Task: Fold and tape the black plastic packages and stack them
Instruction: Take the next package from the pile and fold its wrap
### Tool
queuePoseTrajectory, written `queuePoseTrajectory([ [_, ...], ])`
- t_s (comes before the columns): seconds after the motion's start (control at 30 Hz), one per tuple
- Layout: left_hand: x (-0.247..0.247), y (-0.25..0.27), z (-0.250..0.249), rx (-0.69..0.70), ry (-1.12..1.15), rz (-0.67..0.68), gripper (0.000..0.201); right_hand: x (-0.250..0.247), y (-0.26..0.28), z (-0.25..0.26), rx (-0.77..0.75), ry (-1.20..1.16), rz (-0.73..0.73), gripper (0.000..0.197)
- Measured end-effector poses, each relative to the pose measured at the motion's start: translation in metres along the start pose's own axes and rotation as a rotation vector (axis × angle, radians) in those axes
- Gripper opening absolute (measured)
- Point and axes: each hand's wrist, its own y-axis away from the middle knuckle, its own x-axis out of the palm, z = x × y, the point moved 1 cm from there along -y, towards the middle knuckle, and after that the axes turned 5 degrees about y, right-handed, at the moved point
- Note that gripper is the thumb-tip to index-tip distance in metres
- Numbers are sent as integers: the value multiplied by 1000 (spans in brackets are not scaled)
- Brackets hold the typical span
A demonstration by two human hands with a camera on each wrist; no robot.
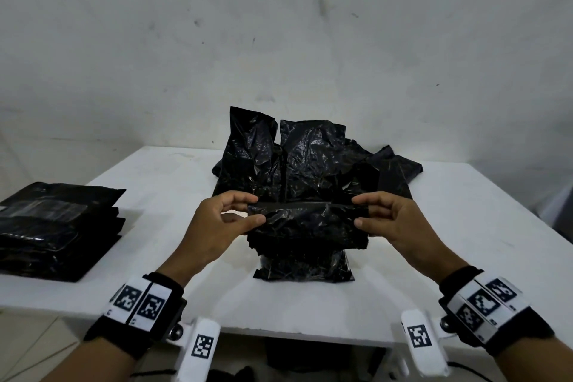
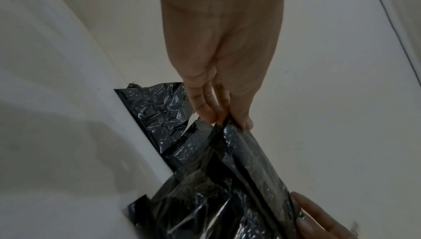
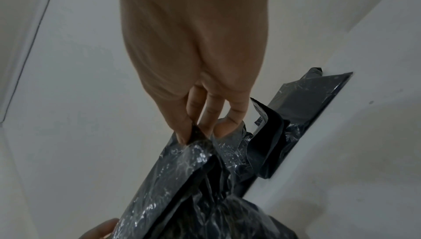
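between both hands (image 1: 307, 220), crinkled glossy black package (image 1: 305, 226)

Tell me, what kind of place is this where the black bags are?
Probably a small packing room, though I can't be sure. A plain white table stands against a bare, scuffed wall, with a neat stack of finished black packages on one side and a heap of unfolded ones at the back.

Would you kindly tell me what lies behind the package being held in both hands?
Behind the held package sits a loose heap of black bags on the white table, before the wall. The heap's lower front is covered by the package.
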Motion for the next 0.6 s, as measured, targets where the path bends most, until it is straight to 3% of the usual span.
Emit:
queuePoseTrajectory([
  [0.17,-10,-1,11,34,-55,-40,41,4,3,-3,-36,21,-41,34],
  [0.3,-13,-7,-14,192,-206,7,54,5,1,-2,-73,76,-34,35],
  [0.37,-1,-13,-39,236,-321,165,65,5,0,-1,-91,94,-20,36],
  [0.5,44,-34,-66,168,-765,568,104,6,0,4,-110,108,-8,36],
  [0.6,62,-49,-63,72,-885,707,103,6,0,4,-115,95,-20,36],
])
